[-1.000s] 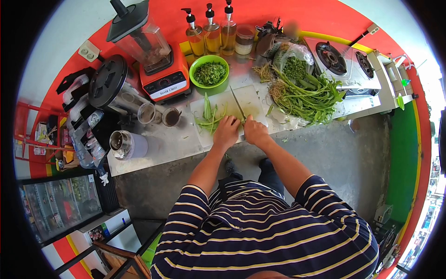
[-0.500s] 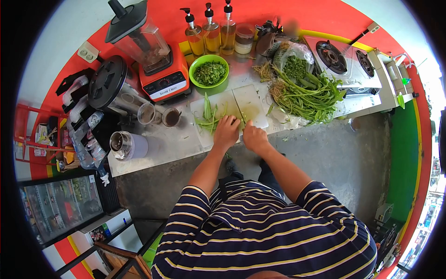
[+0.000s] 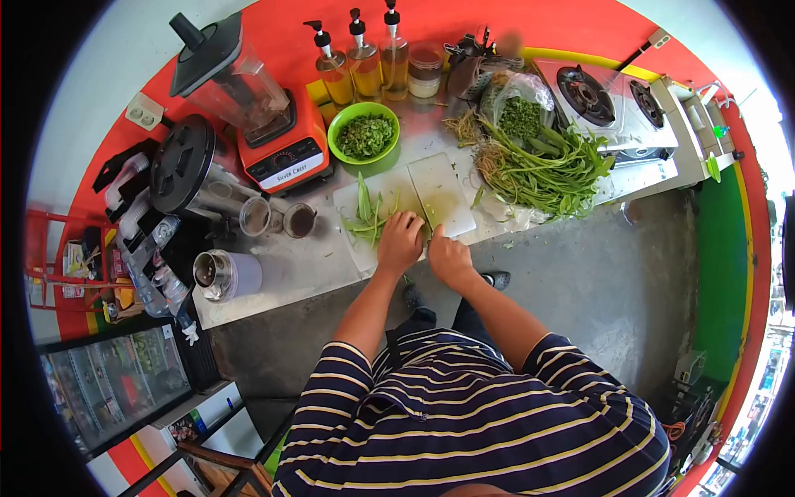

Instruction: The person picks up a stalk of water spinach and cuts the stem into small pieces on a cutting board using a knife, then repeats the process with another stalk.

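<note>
Looking straight down on a long grey surface [image 3: 281, 265]. Far right, a two-burner gas stove [image 3: 600, 95]; far left, an orange blender [image 3: 286, 157]. Between them, heaped just beside the stove, a big pile of leafy greens [image 3: 546, 170]. Front and centre, a pale cutting board [image 3: 447, 186], sitting just below a green bowl [image 3: 364, 159] full of chopped greens [image 3: 364, 134]. And here, both hands at the board's near edge: left hand [image 3: 401, 242] curled over, fingers pressed down on a bunch of green stalks [image 3: 367, 214] lying across the board's left half. Right hand [image 3: 450, 258] closed in a fist round a knife [image 3: 421, 197], with the handle hidden inside the grip and the blade pointing away up the middle of the board, just beside the left fingers and the right end of the stalks
</note>
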Tool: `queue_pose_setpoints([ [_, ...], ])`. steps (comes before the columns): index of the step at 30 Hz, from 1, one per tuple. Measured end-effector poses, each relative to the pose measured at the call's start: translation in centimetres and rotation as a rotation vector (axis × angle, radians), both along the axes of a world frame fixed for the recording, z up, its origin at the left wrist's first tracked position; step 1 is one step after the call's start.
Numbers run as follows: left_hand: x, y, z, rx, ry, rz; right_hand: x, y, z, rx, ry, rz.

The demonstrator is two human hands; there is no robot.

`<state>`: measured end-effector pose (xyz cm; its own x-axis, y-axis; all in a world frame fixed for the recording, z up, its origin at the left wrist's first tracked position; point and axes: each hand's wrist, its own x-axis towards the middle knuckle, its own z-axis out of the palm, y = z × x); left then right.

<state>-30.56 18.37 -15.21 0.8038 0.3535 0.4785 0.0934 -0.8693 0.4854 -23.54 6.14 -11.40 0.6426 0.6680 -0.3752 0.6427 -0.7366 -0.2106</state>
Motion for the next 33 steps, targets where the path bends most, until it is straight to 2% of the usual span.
queue_pose_setpoints([
  [4, 0.0, -0.1, 0.4, -0.009, 0.045, -0.019, 1.7, 1.2, -0.5, 0.104, -0.007, 0.032],
  [7, 0.1, -0.2, 0.4, 0.003, 0.03, 0.013, 1.9, 1.1, -0.2, 0.068, -0.031, 0.101],
  [12, -0.1, -0.1, 0.4, -0.037, 0.048, 0.032, -1.0, -0.8, 0.9, 0.067, 0.064, -0.02],
  [17, 0.0, -0.2, 0.5, -0.026, 0.002, 0.029, 0.6, 0.4, -0.5, 0.073, 0.022, 0.015],
  [27, -0.3, -0.3, 0.5, -0.057, 0.003, 0.04, -0.9, -0.9, 0.1, 0.048, 0.055, 0.004],
  [33, -0.4, -0.5, 0.1, -0.084, -0.015, 0.052, 1.5, 0.4, 0.6, 0.053, 0.011, 0.071],
])
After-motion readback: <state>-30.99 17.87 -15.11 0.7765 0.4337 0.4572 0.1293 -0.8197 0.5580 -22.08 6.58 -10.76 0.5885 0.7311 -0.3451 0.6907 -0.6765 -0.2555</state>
